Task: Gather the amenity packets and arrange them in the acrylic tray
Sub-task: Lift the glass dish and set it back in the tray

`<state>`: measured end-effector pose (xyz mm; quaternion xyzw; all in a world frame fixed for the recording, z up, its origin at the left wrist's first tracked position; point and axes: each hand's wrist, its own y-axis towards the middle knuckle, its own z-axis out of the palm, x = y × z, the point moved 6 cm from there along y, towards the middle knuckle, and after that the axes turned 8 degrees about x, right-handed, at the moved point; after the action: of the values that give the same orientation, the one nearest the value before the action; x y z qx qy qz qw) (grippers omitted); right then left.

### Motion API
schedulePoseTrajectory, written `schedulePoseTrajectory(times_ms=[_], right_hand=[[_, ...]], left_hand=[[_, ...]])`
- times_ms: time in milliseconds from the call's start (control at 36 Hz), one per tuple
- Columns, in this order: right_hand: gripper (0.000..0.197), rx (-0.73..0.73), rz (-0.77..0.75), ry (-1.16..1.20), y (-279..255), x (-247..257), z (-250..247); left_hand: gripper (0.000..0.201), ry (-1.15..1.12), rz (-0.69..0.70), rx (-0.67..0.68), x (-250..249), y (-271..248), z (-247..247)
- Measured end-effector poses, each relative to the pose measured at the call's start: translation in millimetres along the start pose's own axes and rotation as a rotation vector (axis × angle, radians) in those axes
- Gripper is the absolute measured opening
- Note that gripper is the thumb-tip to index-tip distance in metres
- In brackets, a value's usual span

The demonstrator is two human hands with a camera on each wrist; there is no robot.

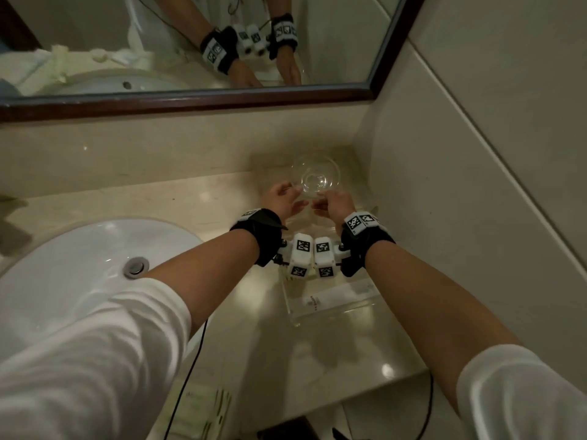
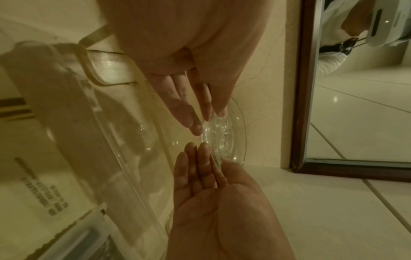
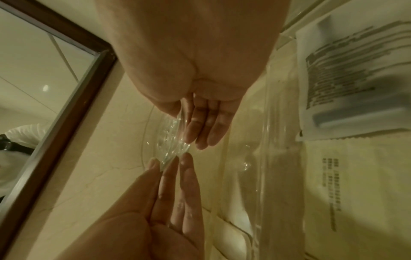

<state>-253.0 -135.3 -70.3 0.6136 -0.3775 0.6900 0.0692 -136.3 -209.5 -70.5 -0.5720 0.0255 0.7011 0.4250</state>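
Observation:
A clear glass dish (image 1: 317,176) hangs tilted over the back right corner of the beige counter. My left hand (image 1: 283,195) pinches its left edge between thumb and straight fingers, and my right hand (image 1: 330,202) pinches its near right edge the same way. The wrist views show the dish (image 2: 224,133) (image 3: 171,139) between the two sets of fingertips. The acrylic tray (image 1: 341,314) stands nearer me, under my wrists. White amenity packets with printed text (image 1: 333,295) lie flat in it, also shown in the wrist views as packets (image 2: 42,184) (image 3: 347,82).
A white sink basin (image 1: 79,268) fills the counter's left side. The dark-framed mirror (image 1: 190,101) runs along the back wall and a tiled wall (image 1: 476,160) closes the right side. A black cable (image 1: 192,360) hangs over the counter's front edge.

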Motion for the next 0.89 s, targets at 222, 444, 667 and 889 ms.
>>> schedulePoseTrajectory(times_ms=[222,444,667,889], right_hand=[[0.027,0.044,0.05,-0.008,5.9,-0.1,0.9],[0.021,0.083,0.084,0.076,4.9,0.7,-4.2],[0.035,0.055,0.084,0.051,7.9,-2.4,-7.5],[0.034,0.053,0.107,0.058,6.0,-0.7,-7.1]], left_hand=[[0.047,-0.013,-0.045,0.017,-0.4,5.7,0.6],[0.042,-0.021,-0.076,0.04,-0.6,8.1,2.4],[0.048,-0.035,-0.102,0.039,3.2,9.3,-0.9],[0.034,-0.082,-0.114,0.034,4.1,9.4,-3.5]])
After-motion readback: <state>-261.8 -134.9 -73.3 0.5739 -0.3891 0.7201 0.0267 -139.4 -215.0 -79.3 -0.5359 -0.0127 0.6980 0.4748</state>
